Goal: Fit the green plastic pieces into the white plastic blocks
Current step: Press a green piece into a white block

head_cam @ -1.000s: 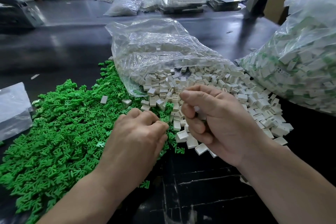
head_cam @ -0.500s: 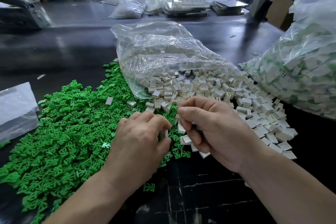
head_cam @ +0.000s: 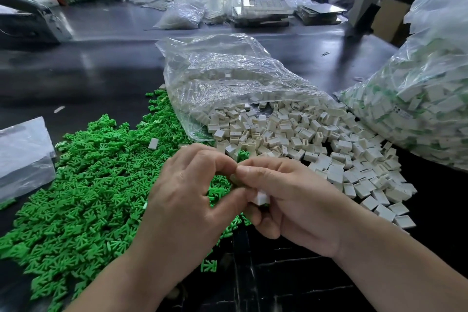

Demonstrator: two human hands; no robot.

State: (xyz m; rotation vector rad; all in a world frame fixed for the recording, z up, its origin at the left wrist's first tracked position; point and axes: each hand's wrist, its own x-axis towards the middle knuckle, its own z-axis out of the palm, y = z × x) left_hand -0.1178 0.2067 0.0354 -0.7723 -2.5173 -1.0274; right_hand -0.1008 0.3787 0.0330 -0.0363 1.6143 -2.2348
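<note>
Nearest lies a dark table (head_cam: 291,286), its front lined with pale cracks, glossy farther out; one lone green piece (head_cam: 209,266) sits on it by the left wrist; above the table both forearms come in and meet at the middle; the left hand (head_cam: 187,200) is curled, thumb and forefinger pinching a pale piece (head_cam: 234,180) that is mostly hidden, so what it is cannot be told; the right hand (head_cam: 291,208) touches it fingertip to fingertip, its fingers curled round a white block (head_cam: 260,197) that shows under the forefinger; the two hands cover the place where the piles meet; to the left and under the left hand spreads a wide heap of green pieces (head_cam: 88,185), with a stray block (head_cam: 153,143) lying on it; at the far left edge a flat clear bag (head_cam: 22,154) lies just beside the heap; to the right the loose blocks (head_cam: 329,144) fan out toward the table's edge, spilling from the mouth of a crumpled bag (head_cam: 228,78) that lies on its side and overlaps the heap's far corner; at the right a full sack (head_cam: 425,104) of white and green parts rises, touching the blocks and hiding the table behind it; beyond is bare shiny table, then a small bag (head_cam: 182,16), stacked trays (head_cam: 260,14), a grey post (head_cam: 364,0) and a carton (head_cam: 390,20); a dark machine (head_cam: 30,25) stands far left; more bags crowd the back, too blurred to name.
</note>
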